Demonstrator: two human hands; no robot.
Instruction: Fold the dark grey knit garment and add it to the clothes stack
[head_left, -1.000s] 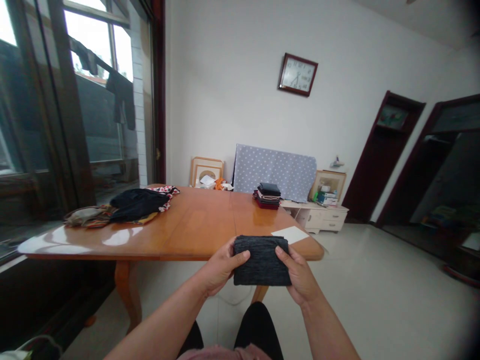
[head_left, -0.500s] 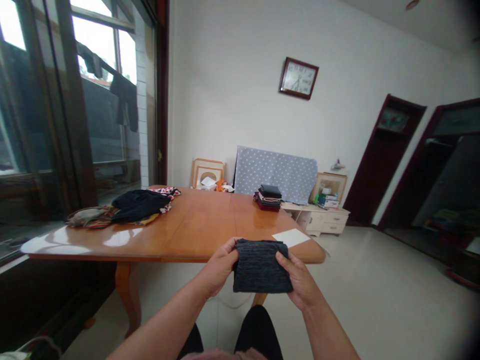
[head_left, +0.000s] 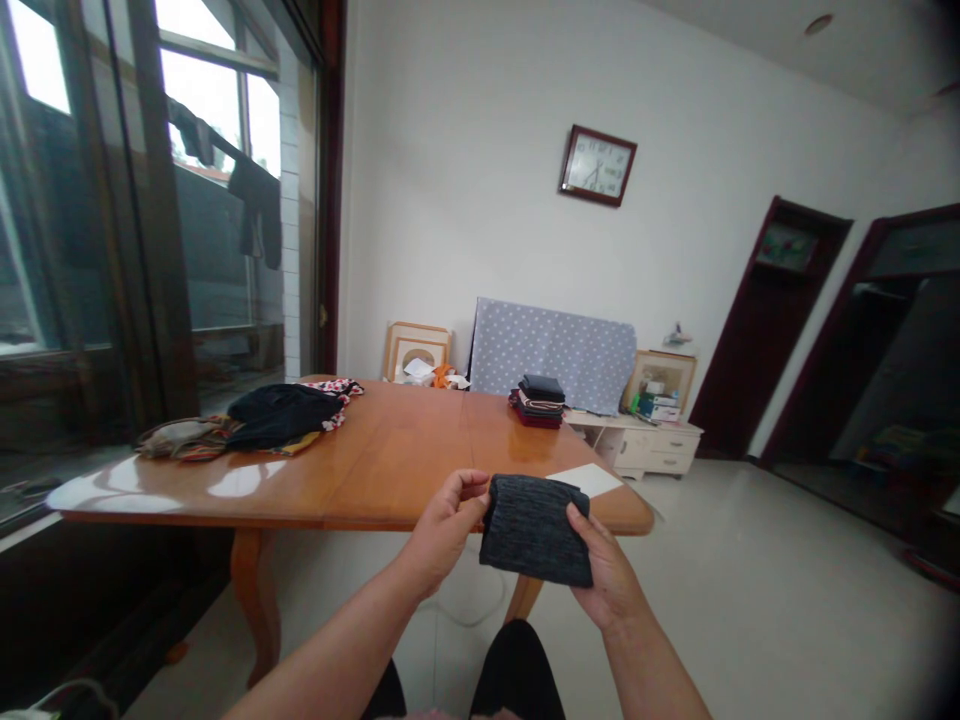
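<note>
A dark grey, streaky garment [head_left: 534, 530], folded into a compact rectangle, is held up in front of the table's near edge. My right hand [head_left: 604, 565] grips its right side, thumb on the front face and the fingers behind it. At the upper left corner, my left hand [head_left: 454, 520] pinches the edge between thumb and fingers. The garment tilts slightly, its right side lower. A stack of folded clothes [head_left: 538, 402] stands towards the far right of the table, and a loose heap of clothes [head_left: 281, 415] lies on the left.
The wooden table [head_left: 405, 440] spans the space before me, with a white sheet [head_left: 589, 480] near its right corner. Behind it stand a white cabinet [head_left: 660, 447] and a panel under a dotted blue cloth [head_left: 555, 345]. A glass door [head_left: 225, 200] is on the left.
The garment has shifted a little to the right and tipped clockwise. My left hand's fingers have moved from gripping its left side to pinching the upper left corner.
</note>
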